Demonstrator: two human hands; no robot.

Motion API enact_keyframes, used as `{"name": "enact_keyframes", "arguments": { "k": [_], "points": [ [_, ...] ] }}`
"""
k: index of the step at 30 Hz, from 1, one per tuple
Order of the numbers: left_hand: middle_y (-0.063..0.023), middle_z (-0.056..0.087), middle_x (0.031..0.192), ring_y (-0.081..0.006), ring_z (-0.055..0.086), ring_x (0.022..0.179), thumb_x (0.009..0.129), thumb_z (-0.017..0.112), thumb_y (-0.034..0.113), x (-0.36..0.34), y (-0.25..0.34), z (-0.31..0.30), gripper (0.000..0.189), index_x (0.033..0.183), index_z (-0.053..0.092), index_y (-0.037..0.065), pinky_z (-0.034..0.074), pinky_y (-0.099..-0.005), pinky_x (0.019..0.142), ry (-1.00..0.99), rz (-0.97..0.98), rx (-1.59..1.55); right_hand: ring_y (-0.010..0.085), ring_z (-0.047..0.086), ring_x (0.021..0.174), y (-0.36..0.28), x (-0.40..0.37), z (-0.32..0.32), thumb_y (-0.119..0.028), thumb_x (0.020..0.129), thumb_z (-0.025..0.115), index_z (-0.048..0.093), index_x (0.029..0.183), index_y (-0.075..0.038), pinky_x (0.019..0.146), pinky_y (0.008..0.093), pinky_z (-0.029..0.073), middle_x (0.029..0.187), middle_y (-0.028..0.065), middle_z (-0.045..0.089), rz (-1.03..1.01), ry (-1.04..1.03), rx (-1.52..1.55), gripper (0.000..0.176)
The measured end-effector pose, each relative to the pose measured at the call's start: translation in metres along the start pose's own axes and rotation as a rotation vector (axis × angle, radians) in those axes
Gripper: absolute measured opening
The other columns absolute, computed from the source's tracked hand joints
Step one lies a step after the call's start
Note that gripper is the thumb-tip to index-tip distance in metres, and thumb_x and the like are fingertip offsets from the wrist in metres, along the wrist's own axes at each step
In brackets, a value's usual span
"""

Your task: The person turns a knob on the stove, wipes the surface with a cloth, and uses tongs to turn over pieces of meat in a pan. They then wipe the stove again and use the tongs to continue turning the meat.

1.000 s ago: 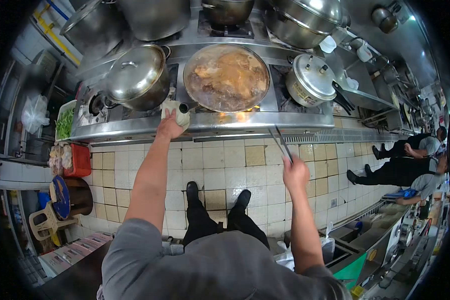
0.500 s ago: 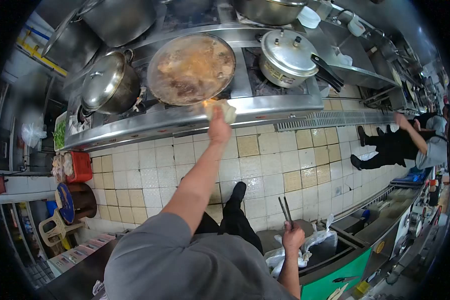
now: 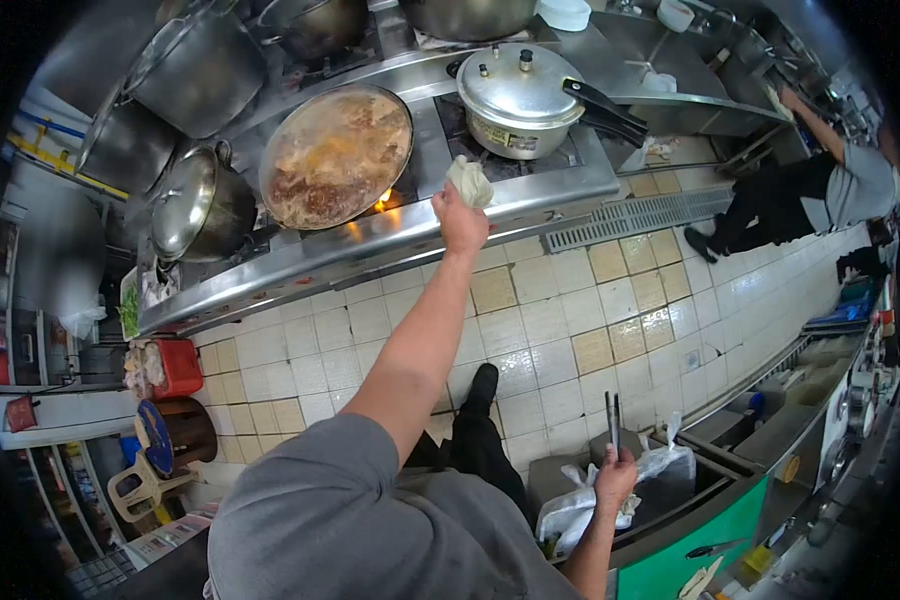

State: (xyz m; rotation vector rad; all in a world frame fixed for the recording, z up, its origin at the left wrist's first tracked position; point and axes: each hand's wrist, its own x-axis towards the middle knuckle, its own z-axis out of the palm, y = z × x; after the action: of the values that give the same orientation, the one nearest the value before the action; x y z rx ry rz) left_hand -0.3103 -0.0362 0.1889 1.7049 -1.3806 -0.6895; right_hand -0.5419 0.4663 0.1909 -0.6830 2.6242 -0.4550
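The cloth (image 3: 470, 182), pale & bunched, is sitting in the L hand (image 3: 460, 226), fingers curling tight round its lower part. It's hovering at the steel front ledge of the stove (image 3: 300, 265), betw. the wide pan (image 3: 335, 155) & the pressure cooker (image 3: 518, 95); can't tell whether it's touching the ledge. The L arm is stretching out nearly straight from a grey sleeve.

The R hand (image 3: 616, 480) is hanging low by the person's side, fingers closing round a pair of dark chopsticks (image 3: 613, 420), tips pointing up. Just below it a clear plastic bag (image 3: 575, 512) is lying in a bin, beside the green counter front (image 3: 690, 560).

The pan is showing brown broth w/ chunks, a flame (image 3: 380, 200) licking out under its near edge. The pressure cooker is sitting lid-on, black handle pointing right. Left of the pan a lidded steel pot (image 3: 195, 205) is standing. On the floor at left: a red crate (image 3: 178, 365), near a blue-topped drum (image 3: 160, 435). A co-worker (image 3: 840, 185) in a grey top is leaning in at far right, well apart.
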Motion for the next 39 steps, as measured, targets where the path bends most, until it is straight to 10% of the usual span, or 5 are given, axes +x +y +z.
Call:
{"name": "enact_keyframes", "arguments": {
  "k": [4, 8, 12, 14, 39],
  "points": [
    [-0.0296, 0.048, 0.143, -0.0456, 0.052, 0.133, 0.086, 0.07, 0.006, 0.001, -0.062, 0.013, 0.072, 0.152, 0.043, 0.0, 0.046, -0.0441, 0.114, 0.045, 0.411, 0.204, 0.0434, 0.072, 0.081, 0.01, 0.007, 0.022, -0.04, 0.097, 0.073, 0.074, 0.111, 0.005, 0.074, 0.0516, 0.054, 0.086, 0.0263, 0.074, -0.013, 0.029, 0.035, 0.047],
    [-0.0174, 0.063, 0.131, -0.0375, 0.063, 0.12, 0.089, 0.073, 0.015, -0.068, -0.123, -0.032, 0.062, 0.147, 0.053, 0.005, 0.052, -0.0384, 0.104, -0.294, 0.231, 0.213, 0.0342, 0.069, 0.076, 0.032, 0.02, 0.074, -0.033, 0.099, 0.072, 0.072, 0.107, 0.008, 0.074, 0.0466, 0.053, 0.085, 0.0232, 0.073, -0.016, 0.052, 0.265, 0.042],
    [-0.0089, 0.062, 0.135, -0.0295, 0.064, 0.117, 0.1, 0.068, 0.031, -0.073, -0.276, -0.071, 0.057, 0.151, 0.049, 0.014, 0.055, -0.0468, 0.095, -0.226, -0.871, -0.427, 0.0107, 0.054, 0.073, 0.043, 0.016, 0.111, -0.028, 0.102, 0.071, 0.074, 0.102, 0.007, 0.068, 0.0307, 0.046, 0.077, 0.0014, 0.066, 0.112, 0.018, 0.463, 0.034],
    [-0.0083, 0.05, 0.151, -0.0324, 0.055, 0.13, 0.101, 0.067, 0.039, -0.053, -0.292, -0.099, 0.063, 0.156, 0.041, 0.019, 0.053, -0.0533, 0.095, -0.026, -0.936, -0.561, 0.0108, 0.053, 0.072, 0.062, 0.015, 0.133, -0.029, 0.102, 0.071, 0.073, 0.103, 0.006, 0.068, 0.0307, 0.046, 0.078, 0.0006, 0.066, 0.167, 0.067, 0.548, 0.035],
    [0.001, 0.05, 0.154, -0.0251, 0.055, 0.132, 0.105, 0.064, 0.046, 0.026, -0.324, -0.13, 0.053, 0.145, 0.054, 0.013, 0.048, -0.0505, 0.094, 0.246, -0.808, -0.43, 0.0015, 0.032, 0.05, 0.185, -0.019, 0.208, -0.033, 0.105, 0.068, 0.071, 0.1, -0.009, 0.045, 0.0243, 0.022, 0.063, -0.0118, 0.039, 0.653, -0.013, 0.958, 0.025]
  ]
}}
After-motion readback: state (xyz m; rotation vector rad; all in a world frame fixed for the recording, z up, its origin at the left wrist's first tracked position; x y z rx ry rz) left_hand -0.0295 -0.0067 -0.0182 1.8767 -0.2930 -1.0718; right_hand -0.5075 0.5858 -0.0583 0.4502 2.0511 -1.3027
